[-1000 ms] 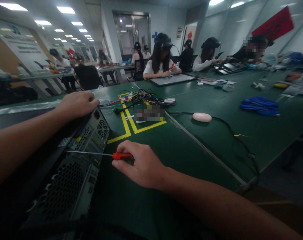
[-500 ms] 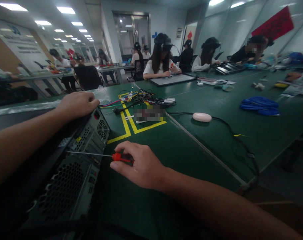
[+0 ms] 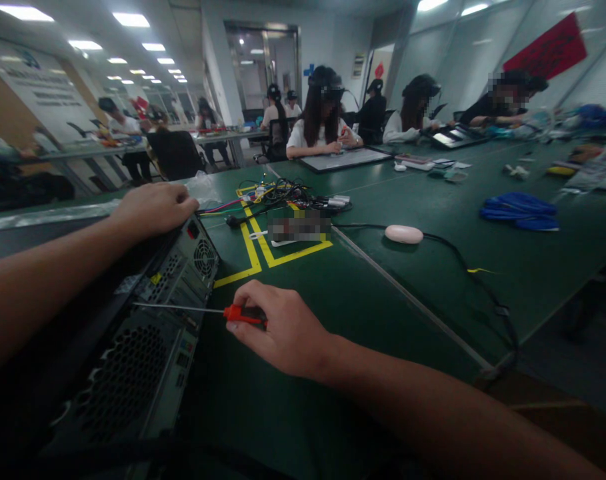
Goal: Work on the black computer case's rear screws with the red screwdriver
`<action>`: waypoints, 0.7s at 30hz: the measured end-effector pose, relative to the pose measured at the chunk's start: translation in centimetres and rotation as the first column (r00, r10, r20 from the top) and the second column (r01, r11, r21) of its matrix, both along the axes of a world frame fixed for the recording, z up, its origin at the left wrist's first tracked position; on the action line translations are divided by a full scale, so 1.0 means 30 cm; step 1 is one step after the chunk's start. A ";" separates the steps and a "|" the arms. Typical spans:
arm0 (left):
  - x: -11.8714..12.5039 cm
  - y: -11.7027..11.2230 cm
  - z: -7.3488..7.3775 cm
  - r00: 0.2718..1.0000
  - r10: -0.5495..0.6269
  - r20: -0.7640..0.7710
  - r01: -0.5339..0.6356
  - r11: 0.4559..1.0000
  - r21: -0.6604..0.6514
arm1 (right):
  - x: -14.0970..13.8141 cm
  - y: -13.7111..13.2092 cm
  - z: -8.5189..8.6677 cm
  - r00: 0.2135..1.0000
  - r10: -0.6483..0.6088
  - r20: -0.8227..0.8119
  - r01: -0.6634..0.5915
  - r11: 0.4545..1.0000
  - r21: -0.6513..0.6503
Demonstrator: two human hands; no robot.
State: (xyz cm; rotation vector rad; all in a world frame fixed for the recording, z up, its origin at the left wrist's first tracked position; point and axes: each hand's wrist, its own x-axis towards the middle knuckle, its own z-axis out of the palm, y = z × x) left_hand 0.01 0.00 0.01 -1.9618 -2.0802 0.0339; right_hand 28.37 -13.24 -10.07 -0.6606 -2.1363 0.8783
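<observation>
A grey computer case [image 3: 147, 347] lies on its side on the green table [image 3: 363, 293], its perforated back panel facing me. My left hand [image 3: 153, 208] rests on the case's upper edge with its fingers curled over it. A red-handled screwdriver [image 3: 203, 311] sits in my right hand [image 3: 283, 330], whose fingers are wrapped round the handle. The thin shaft runs left, and its tip touches the back panel of the case.
A tangle of cables [image 3: 283, 195] lies by yellow tape lines [image 3: 255, 253]. A pink oval object [image 3: 404, 234] and a black cord [image 3: 483, 280] lie to the right, with blue cloth [image 3: 520, 211] beyond. Several people sit working at the far end.
My right hand's fingers have shifted slightly round the screwdriver handle. The left hand, the case and the shaft stay where they were.
</observation>
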 end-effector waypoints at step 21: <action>0.007 0.000 0.001 0.999 0.020 -0.049 -0.020 1.000 -0.007 | -0.004 0.003 -0.009 1.000 0.004 -0.010 -0.004 1.000 0.008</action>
